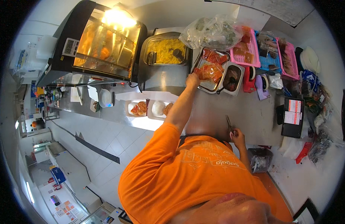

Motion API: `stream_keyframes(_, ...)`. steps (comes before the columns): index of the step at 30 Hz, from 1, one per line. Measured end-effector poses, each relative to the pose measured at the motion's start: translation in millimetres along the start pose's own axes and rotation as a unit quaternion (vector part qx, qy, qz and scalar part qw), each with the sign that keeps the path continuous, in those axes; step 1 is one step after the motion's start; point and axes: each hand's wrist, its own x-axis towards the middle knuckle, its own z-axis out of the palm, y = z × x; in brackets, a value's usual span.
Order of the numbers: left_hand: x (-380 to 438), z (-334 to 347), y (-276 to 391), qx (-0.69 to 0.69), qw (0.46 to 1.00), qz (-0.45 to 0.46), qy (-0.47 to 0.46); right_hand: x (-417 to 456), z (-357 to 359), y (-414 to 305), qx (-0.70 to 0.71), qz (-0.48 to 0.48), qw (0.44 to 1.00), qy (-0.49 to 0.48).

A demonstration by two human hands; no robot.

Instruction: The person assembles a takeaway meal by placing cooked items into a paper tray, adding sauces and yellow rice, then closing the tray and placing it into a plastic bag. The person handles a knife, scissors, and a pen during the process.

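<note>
My left hand (193, 80) reaches to the left rim of a steel tray (207, 89), its fingers closed at the corner of a clear plastic bag of red sauce (212, 72). Another bag of red food (214, 56) lies behind it in the tray. My right hand (238, 137), low at the counter's front edge, holds metal scissors (229, 121) by the handles, blades pointing away from me. Left of my left forearm, two open paper boxes hold white rice (158, 108) and fried pieces, one topped with red sauce (138, 108).
A lit glass warming cabinet (105, 44) and a pan of yellow food (167, 50) stand left. Right are a small steel pan of dark sauce (231, 77), a pink basket (255, 53), a blue basket (276, 63), a red tape dispenser (248, 79) and a black tablet-like device (293, 117).
</note>
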Motion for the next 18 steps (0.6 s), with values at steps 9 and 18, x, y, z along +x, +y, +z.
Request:
stream_keyframes(9, 0.8, -35.6, 22.5, -0.137, 0.989, -0.011, 0.049, 43.2, -10.5, -15.5, 0.01, -0.03, 0.999, -0.037)
stream_keyframes(18, -112.3, 11.2, -23.4, -0.242, 0.958, -0.037, 0.148, 67.2, 34.1, -44.2, 0.265, 0.098, 0.944, -0.169)
